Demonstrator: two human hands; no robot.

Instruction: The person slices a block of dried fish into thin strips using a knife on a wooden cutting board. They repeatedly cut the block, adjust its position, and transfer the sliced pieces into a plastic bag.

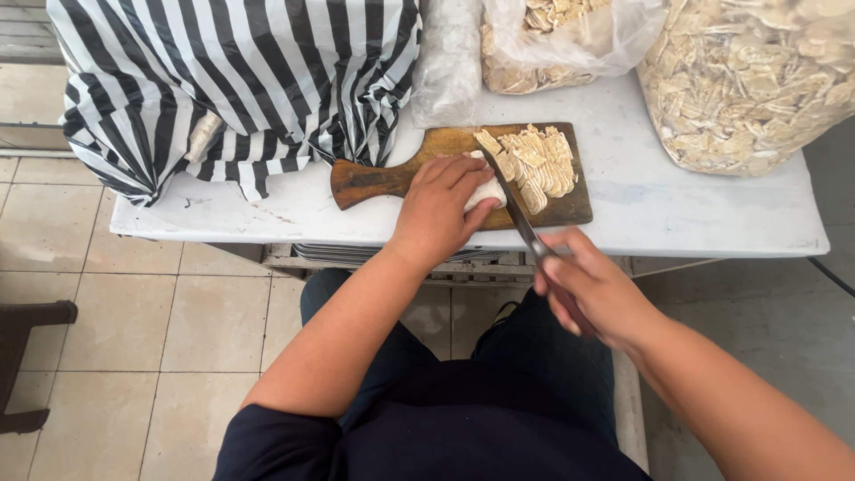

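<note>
In the head view, one brown wooden cutting board with a handle [463,174] lies at frame centre on a white table top [677,209]. On the board sit one pale block of dough-like food [487,190] and a heap of thin cream slices [537,160]. Two clear plastic bags of pale slices occupy the top right: a small one [557,40] and a large one [757,80]. One black-and-white striped cloth bundle [240,80] fills the upper left. Beige floor tiles [178,330] lie below.

The left hand [441,209] presses its curled fingers onto the block. The right hand [592,289] is closed around the handle of one long knife [517,209], whose blade seems to meet the block's right end.
</note>
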